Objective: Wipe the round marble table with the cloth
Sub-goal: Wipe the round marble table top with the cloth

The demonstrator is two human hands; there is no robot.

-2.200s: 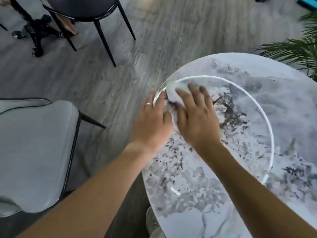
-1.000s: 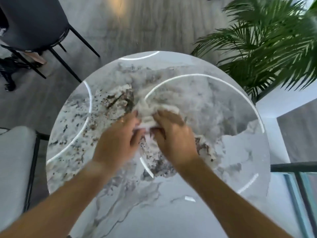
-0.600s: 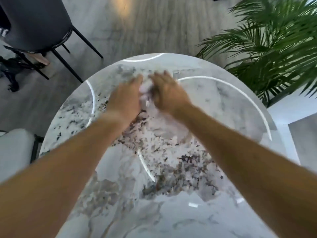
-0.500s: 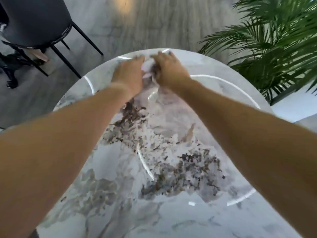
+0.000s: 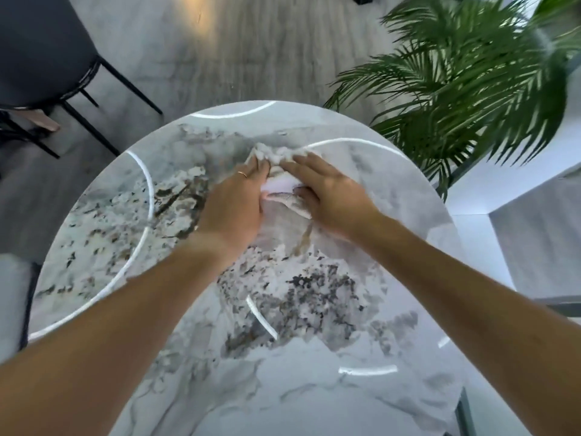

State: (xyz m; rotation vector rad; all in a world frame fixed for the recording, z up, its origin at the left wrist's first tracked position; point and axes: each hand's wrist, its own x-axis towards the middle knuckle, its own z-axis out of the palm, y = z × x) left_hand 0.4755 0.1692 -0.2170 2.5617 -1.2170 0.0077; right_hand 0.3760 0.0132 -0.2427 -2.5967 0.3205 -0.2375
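Note:
The round marble table (image 5: 103,247) fills most of the view, white with grey and dark speckled veins and bright ring reflections. A white crumpled cloth (image 5: 273,155) lies on its far half, a little past the middle. My left hand (image 5: 234,206), with a ring on one finger, presses flat on the cloth's left side. My right hand (image 5: 330,193) presses flat on its right side. Most of the cloth is hidden under both palms; its bunched far edge and a strip between the hands show.
A green palm plant (image 5: 456,77) stands close to the table's far right edge, beside a white block (image 5: 490,187). A dark chair (image 5: 37,48) with black legs stands on the grey wood floor at far left. A light padded seat (image 5: 12,297) is at the left edge.
Both hands pushed the cloth from the table's middle out to the far edge, then drew it back toward me; it now lies just past the middle. Earlier they wiped the left rim.

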